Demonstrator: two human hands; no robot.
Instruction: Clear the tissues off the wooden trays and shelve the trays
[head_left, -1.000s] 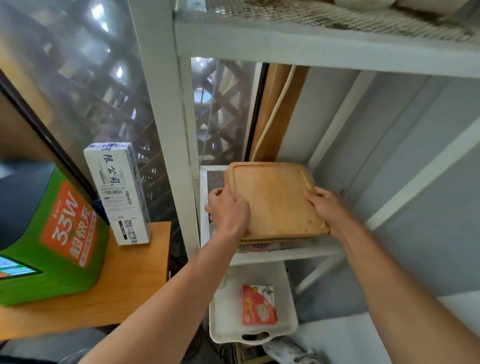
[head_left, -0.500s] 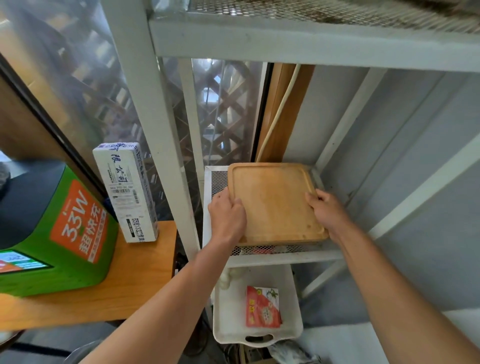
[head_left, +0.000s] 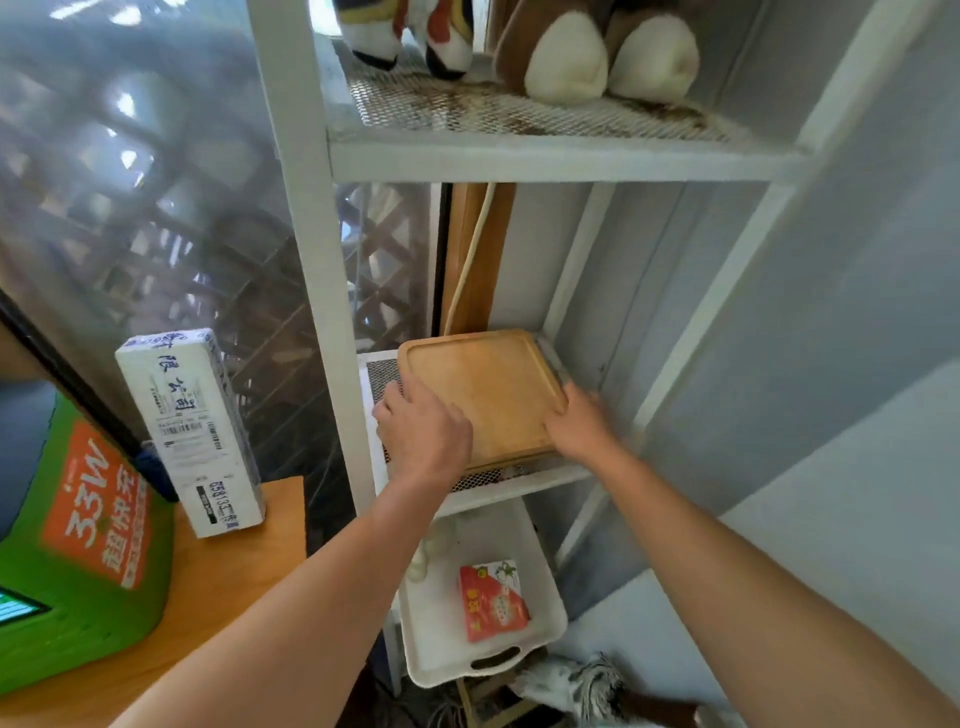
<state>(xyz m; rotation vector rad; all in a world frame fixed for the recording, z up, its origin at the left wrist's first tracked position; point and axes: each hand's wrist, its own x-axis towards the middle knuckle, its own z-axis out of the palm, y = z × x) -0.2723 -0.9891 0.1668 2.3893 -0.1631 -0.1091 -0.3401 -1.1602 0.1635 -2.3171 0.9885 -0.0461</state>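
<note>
A square wooden tray (head_left: 485, 389) with a raised rim lies flat on the white mesh shelf (head_left: 493, 480) of a metal rack. No tissue shows on it. My left hand (head_left: 423, 434) rests on the tray's near left corner, fingers bent over the edge. My right hand (head_left: 579, 423) presses against the tray's near right edge. Both hands hold the tray from its front side. The near left part of the tray is hidden under my left hand.
A white plastic basket (head_left: 483, 660) with a red packet (head_left: 493, 600) sits on the level below. Plush toys (head_left: 571, 52) stand on the mesh shelf above. Left of the rack, a wooden table (head_left: 208, 597) carries a white carton (head_left: 189, 431) and a green box (head_left: 78, 561).
The tray has slid deeper onto the shelf, toward the back. Both hands followed it. The view has tilted up, showing the upper shelf with the plush toys.
</note>
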